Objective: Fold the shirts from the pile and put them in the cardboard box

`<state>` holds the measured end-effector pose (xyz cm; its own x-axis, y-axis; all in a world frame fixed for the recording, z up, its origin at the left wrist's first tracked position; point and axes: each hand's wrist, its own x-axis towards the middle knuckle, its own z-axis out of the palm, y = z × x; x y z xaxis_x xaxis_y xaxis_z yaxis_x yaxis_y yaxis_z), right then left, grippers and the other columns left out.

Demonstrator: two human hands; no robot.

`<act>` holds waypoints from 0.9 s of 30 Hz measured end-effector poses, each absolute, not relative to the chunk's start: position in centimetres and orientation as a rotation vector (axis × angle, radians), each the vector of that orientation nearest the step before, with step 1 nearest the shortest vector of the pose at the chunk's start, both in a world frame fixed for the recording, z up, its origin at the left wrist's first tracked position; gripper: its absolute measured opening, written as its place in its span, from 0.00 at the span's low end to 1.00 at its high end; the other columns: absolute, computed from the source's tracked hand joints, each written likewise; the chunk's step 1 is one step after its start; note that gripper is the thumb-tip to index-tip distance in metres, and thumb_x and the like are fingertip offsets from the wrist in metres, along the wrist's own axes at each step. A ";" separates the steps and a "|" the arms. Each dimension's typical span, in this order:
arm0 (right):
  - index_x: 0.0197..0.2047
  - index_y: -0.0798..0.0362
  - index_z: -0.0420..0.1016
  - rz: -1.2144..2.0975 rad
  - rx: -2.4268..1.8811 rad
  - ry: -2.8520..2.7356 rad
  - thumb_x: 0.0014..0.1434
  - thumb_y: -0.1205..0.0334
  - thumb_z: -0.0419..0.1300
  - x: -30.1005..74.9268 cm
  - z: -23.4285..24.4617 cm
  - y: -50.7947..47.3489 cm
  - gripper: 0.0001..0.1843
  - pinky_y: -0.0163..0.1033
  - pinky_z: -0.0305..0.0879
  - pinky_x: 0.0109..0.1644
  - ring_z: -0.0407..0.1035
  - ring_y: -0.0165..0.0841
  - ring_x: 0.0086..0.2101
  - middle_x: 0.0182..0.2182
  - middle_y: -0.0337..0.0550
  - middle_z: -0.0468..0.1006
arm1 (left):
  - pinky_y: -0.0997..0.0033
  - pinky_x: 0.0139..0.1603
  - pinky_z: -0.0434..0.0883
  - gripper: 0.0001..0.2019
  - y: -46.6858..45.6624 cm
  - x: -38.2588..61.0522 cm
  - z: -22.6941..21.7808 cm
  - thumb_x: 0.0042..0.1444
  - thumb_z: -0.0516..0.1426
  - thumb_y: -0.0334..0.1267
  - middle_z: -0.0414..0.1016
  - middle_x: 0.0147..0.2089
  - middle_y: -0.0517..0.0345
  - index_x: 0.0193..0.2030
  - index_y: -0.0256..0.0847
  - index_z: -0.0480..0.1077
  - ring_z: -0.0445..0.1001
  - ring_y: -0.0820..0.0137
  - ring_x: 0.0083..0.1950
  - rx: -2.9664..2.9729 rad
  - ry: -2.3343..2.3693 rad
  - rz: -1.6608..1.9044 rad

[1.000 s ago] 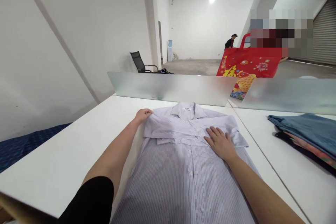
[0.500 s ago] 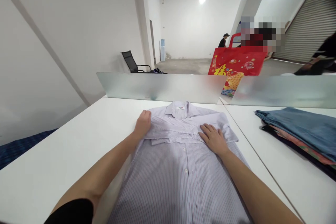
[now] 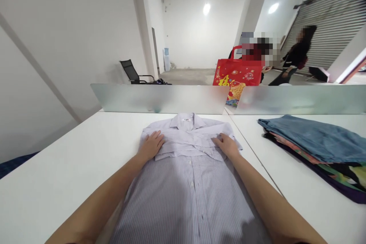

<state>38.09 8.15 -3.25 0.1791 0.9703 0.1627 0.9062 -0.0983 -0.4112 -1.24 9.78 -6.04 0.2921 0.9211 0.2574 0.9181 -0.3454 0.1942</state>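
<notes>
A pale striped button-up shirt (image 3: 188, 187) lies front up on the white table (image 3: 71, 160), collar away from me, with both sleeves folded across the chest. My left hand (image 3: 150, 145) lies flat with fingers apart on the folded sleeve at the shirt's left shoulder. My right hand (image 3: 227, 145) rests on the folded sleeve at the right shoulder, fingers stretched out and slightly curled over the fabric. Neither hand holds anything.
A stack of folded clothes (image 3: 311, 145), blue on top, lies on the table to the right. A frosted divider panel (image 3: 160, 98) runs along the table's far edge. Beyond it are a red bag (image 3: 237, 80), a black chair (image 3: 130, 72) and a standing person (image 3: 294, 59).
My left hand went from gripping the sleeve edge to lying flat on it. My right hand slid right toward the shoulder. The view shifted, showing more of the clothes stack.
</notes>
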 end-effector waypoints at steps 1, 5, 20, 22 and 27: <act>0.56 0.52 0.71 0.223 -2.065 -1.790 0.61 0.43 0.55 38.0 -3.0 8.4 0.27 0.39 0.62 0.43 0.72 0.41 0.44 0.45 0.50 0.77 | 0.47 0.69 0.53 0.21 9.8 -1.0 -6.1 0.69 0.42 0.46 0.59 0.70 0.50 0.62 0.45 0.65 0.55 0.58 0.71 2.526 1.776 0.514; 0.56 0.52 0.72 0.205 -2.119 -1.848 0.55 0.47 0.62 37.8 -1.9 9.9 0.28 0.38 0.62 0.41 0.72 0.41 0.44 0.51 0.54 0.73 | 0.45 0.69 0.52 0.23 9.8 -0.3 -6.8 0.68 0.44 0.49 0.60 0.70 0.50 0.64 0.45 0.63 0.54 0.55 0.71 2.493 1.814 0.485; 0.42 0.53 0.76 0.135 -1.792 -1.866 0.63 0.54 0.53 38.2 -1.3 7.8 0.15 0.38 0.63 0.41 0.70 0.35 0.37 0.40 0.47 0.76 | 0.46 0.70 0.47 0.31 9.4 -0.1 -6.6 0.66 0.40 0.56 0.51 0.74 0.56 0.70 0.44 0.56 0.45 0.49 0.73 2.434 1.903 0.296; 0.36 0.51 0.76 0.325 -1.550 -2.096 0.57 0.47 0.60 38.5 -1.6 5.8 0.16 0.38 0.65 0.41 0.70 0.35 0.35 0.35 0.42 0.76 | 0.46 0.70 0.46 0.31 9.4 0.0 -6.4 0.66 0.40 0.57 0.51 0.74 0.56 0.70 0.43 0.56 0.45 0.49 0.74 2.428 1.907 0.275; 0.42 0.50 0.79 0.403 -1.296 -2.321 0.56 0.56 0.59 39.7 -1.8 3.6 0.13 0.45 0.63 0.54 0.70 0.41 0.46 0.43 0.47 0.78 | 0.46 0.71 0.46 0.31 9.1 0.2 -5.8 0.66 0.40 0.56 0.50 0.74 0.57 0.70 0.45 0.56 0.44 0.50 0.74 2.403 1.909 0.266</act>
